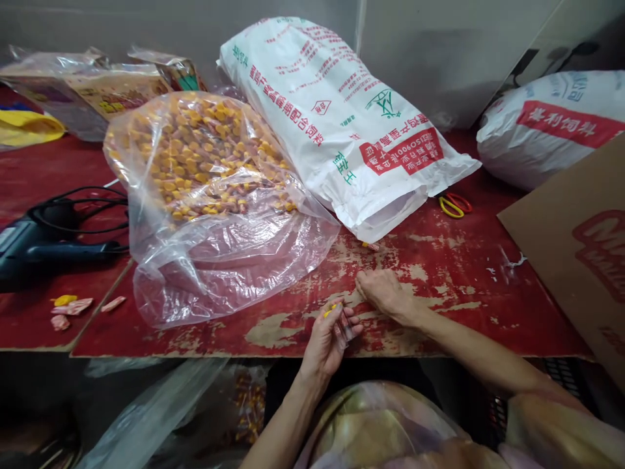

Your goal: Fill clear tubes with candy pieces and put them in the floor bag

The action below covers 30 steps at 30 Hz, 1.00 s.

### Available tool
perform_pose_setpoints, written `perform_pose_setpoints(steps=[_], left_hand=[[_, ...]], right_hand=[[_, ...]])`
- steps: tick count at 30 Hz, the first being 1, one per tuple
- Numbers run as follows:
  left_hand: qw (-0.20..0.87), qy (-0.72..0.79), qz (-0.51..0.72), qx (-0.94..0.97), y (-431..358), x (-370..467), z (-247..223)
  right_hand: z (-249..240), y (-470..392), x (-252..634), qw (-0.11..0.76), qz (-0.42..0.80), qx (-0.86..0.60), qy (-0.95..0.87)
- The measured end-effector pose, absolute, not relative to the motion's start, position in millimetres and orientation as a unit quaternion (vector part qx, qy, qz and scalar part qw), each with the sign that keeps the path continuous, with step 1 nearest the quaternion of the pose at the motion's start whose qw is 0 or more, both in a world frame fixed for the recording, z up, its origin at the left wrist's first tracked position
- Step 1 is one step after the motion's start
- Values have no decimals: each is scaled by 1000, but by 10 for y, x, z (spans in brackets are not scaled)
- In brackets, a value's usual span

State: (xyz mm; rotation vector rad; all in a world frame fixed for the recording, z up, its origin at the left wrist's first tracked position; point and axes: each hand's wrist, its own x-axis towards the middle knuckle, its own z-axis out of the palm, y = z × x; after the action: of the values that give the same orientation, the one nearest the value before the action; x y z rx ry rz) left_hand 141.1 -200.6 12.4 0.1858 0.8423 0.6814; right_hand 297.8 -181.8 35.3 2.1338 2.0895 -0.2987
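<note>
My left hand [322, 345] is raised over the table's front edge, its fingers closed round a small clear plastic piece [343, 332] with yellow and pink parts. To its right, my right hand [385, 296] rests low over the red tabletop, fingers curled in. Whatever may be inside those fingers is hidden. Beyond both hands lies a large clear plastic bag [234, 260] filled with small yellow-topped pink pieces [200, 156]. One similar piece [371, 246] sits on the table by the mouth of a white woven sack [312, 111].
Yellow-and-red-handled scissors [454, 206] lie right of the sack. A dark corded tool [58, 241] and loose pink pieces [73, 306] are at left. Packaged boxes [117, 88] stand behind. Another white sack [551, 124] and a cardboard box [561, 221] bound the right side.
</note>
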Motion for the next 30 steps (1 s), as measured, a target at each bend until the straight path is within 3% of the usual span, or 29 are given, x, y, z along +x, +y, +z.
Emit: perform_pose_setpoints(steps=[2, 6, 8, 10, 12, 16, 23, 27, 30], left_hand=[[854, 384, 344, 71, -2031, 1413, 132], [846, 352, 399, 37, -2046, 1387, 134], [842, 360, 399, 44, -2036, 1356, 122], [847, 367, 381, 55, -2027, 1322, 108], [853, 366, 368, 54, -2026, 1296, 97], [858, 364, 361, 39, -2029, 1281, 93], [855, 384, 346, 43, -1958, 1309, 98], [853, 390, 345, 47, -1952, 1332, 105], [856, 383, 343, 48, -1955, 1328, 118]], right_hand=[[358, -2005, 2865, 29, -88, 715, 693], [337, -2272, 2667, -186, -99, 618, 758], [313, -2218, 2747, -252, -83, 591, 762], [264, -2046, 2958, -221, -24, 669, 709], [199, -1835, 3207, -124, 32, 753, 645], [133, -1591, 3438, 13, 35, 758, 651], [271, -1688, 3219, 70, -32, 704, 706], [284, -1734, 3048, 15, -26, 654, 756], [270, -1714, 2902, 38, -28, 589, 807]])
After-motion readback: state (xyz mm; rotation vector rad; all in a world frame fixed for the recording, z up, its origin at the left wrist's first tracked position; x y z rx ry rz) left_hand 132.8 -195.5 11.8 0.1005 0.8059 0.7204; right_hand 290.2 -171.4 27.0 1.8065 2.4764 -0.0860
